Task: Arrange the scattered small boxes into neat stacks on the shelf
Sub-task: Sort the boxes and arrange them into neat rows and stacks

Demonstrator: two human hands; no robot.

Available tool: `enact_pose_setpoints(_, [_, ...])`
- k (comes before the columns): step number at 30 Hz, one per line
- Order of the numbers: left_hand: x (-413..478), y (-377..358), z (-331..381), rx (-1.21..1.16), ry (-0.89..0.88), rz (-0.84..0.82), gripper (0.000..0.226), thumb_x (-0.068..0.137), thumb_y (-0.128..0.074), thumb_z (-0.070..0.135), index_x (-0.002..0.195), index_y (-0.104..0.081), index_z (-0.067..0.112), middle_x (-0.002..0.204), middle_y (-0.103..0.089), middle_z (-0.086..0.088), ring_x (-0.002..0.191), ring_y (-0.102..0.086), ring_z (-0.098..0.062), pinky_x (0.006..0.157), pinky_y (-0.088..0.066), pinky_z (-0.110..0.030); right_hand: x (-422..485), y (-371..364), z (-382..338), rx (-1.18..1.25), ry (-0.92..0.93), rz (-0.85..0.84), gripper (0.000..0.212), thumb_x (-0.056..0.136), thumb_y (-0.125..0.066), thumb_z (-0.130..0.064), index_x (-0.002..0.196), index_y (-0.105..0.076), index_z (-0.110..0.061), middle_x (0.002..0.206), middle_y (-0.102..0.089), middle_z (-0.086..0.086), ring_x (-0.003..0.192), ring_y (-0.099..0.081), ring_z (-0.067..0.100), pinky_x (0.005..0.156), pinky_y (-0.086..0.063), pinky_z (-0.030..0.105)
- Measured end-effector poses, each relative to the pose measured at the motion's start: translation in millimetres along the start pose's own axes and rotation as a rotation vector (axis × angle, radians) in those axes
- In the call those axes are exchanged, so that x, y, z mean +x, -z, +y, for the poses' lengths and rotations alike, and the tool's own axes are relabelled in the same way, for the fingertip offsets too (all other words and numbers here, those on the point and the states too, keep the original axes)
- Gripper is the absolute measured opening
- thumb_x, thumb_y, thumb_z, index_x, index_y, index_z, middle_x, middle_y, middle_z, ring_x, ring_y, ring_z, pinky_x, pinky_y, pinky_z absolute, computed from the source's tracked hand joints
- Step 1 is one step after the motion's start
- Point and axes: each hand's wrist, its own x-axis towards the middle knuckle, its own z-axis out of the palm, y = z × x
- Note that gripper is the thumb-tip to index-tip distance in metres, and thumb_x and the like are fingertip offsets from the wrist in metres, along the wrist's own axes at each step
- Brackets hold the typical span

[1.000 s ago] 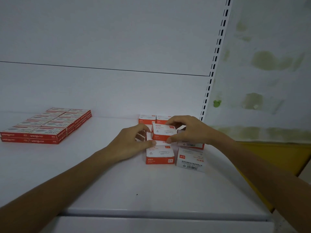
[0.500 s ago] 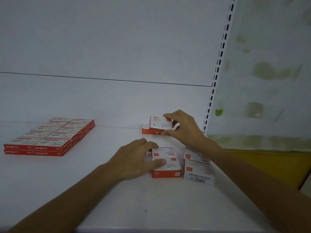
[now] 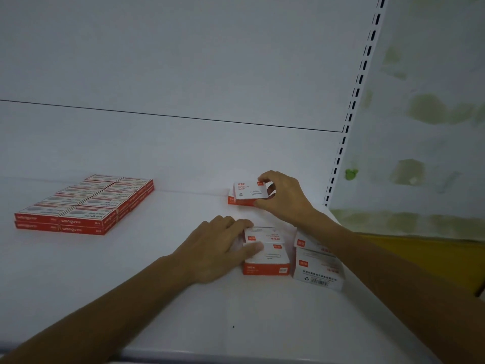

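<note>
Carried rearward since earlier, the paper-clip box [image 3: 249,190] sits tilted, pinched by the right hand [image 3: 284,199] over the rear boxes [image 3: 231,200], and should be levelled and edge-aligned before release; left hand [image 3: 215,248] rests relaxed on the front boxes [image 3: 266,258].

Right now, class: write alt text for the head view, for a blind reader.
The right hand grips a small white box over a red box at the back of a white shelf; the left hand rests on a nearer stack. Flat red boxes lie left.
</note>
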Motion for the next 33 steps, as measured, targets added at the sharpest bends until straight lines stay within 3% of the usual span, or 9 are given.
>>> enact_pose_setpoints(3, [3,3,-10,0.086,0.053,0.101,0.050,0.094,-0.026,0.051,0.135,-0.038,0.025,0.134,-0.046,0.005,0.119,-0.043,-0.014,0.102,-0.035,-0.030,3,0,-3,-0.051,-0.064,-0.176,0.044,0.078,-0.072,-0.024,0.116,-0.057,-0.008,0.121,-0.058,0.007,0.095,-0.055,0.015,0.078,-0.046,0.018])
enact_pose_setpoints(6, [9,6,-25,0.195,0.081,0.054,0.046,0.092,-0.035,0.050,0.131,-0.042,0.025,0.135,-0.044,0.004,0.119,-0.041,-0.014,0.100,-0.034,-0.029,7,-6,-7,-0.096,-0.136,-0.283,0.036,0.081,-0.069,-0.021,0.112,-0.061,-0.005,0.117,-0.059,0.005,0.092,-0.055,0.015,0.065,-0.042,0.012])
enact_pose_setpoints(8, [12,8,-32,0.187,0.069,0.029,0.046,0.091,-0.038,0.051,0.130,-0.042,0.025,0.134,-0.044,0.004,0.118,-0.040,-0.014,0.099,-0.034,-0.028,11,-15,-8,-0.112,-0.166,-0.273,0.033,0.080,-0.070,-0.023,0.107,-0.062,-0.005,0.113,-0.060,0.007,0.086,-0.053,0.013,0.063,-0.042,0.012])
enact_pose_setpoints(12, [16,6,-36,0.154,0.052,0.039,0.046,0.090,-0.040,0.051,0.128,-0.043,0.025,0.132,-0.044,0.003,0.118,-0.039,-0.015,0.099,-0.034,-0.028,20,-26,-9,-0.179,-0.222,-0.236,0.035,0.079,-0.070,-0.027,0.107,-0.059,-0.007,0.113,-0.058,0.010,0.089,-0.053,0.017,0.080,-0.050,0.028])
enact_pose_setpoints(16, [17,4,-35,0.142,0.072,0.053,0.046,0.091,-0.037,0.051,0.127,-0.045,0.024,0.130,-0.046,0.002,0.118,-0.040,-0.016,0.099,-0.034,-0.028,22,-29,-8,-0.204,-0.231,-0.228,0.040,0.079,-0.069,-0.032,0.111,-0.057,-0.009,0.116,-0.058,0.008,0.096,-0.054,0.019,0.086,-0.050,0.031])
enact_pose_setpoints(20, [15,9,-26,0.039,0.054,0.082,0.043,0.093,-0.036,0.048,0.127,-0.046,0.023,0.133,-0.045,0.004,0.120,-0.040,-0.014,0.099,-0.033,-0.027,15,-8,-4,-0.131,-0.218,-0.209,0.047,0.081,-0.067,-0.039,0.118,-0.055,-0.013,0.116,-0.061,0.006,0.092,-0.054,0.015,0.081,-0.046,0.025])
enact_pose_setpoints(25, [19,19,6,-0.025,-0.111,0.059,0.041,0.092,-0.038,0.049,0.125,-0.048,0.027,0.136,-0.045,0.006,0.123,-0.038,-0.013,0.103,-0.035,-0.030,-19,49,15,-0.115,-0.206,-0.143,0.030,0.085,-0.064,-0.032,0.108,-0.064,-0.014,0.107,-0.065,0.003,0.088,-0.055,0.009,0.079,-0.041,0.019])
enact_pose_setpoints(28, [31,19,29,-0.017,-0.170,-0.014,0.042,0.091,-0.039,0.050,0.126,-0.047,0.029,0.138,-0.043,0.007,0.127,-0.037,-0.014,0.106,-0.036,-0.035,-46,75,37,-0.169,-0.256,-0.190,0.022,0.087,-0.061,-0.027,0.104,-0.067,-0.016,0.108,-0.067,0.001,0.089,-0.055,0.006,0.075,-0.039,0.014])
enact_pose_setpoints(33, [50,5,47,-0.114,-0.204,-0.071,0.041,0.095,-0.037,0.044,0.134,-0.040,0.034,0.141,-0.042,0.007,0.129,-0.037,-0.012,0.099,-0.032,-0.029,-77,96,60,-0.108,-0.367,-0.324,0.023,0.087,-0.061,-0.028,0.108,-0.066,-0.024,0.107,-0.065,-0.005,0.097,-0.055,0.008,0.081,-0.042,0.021])
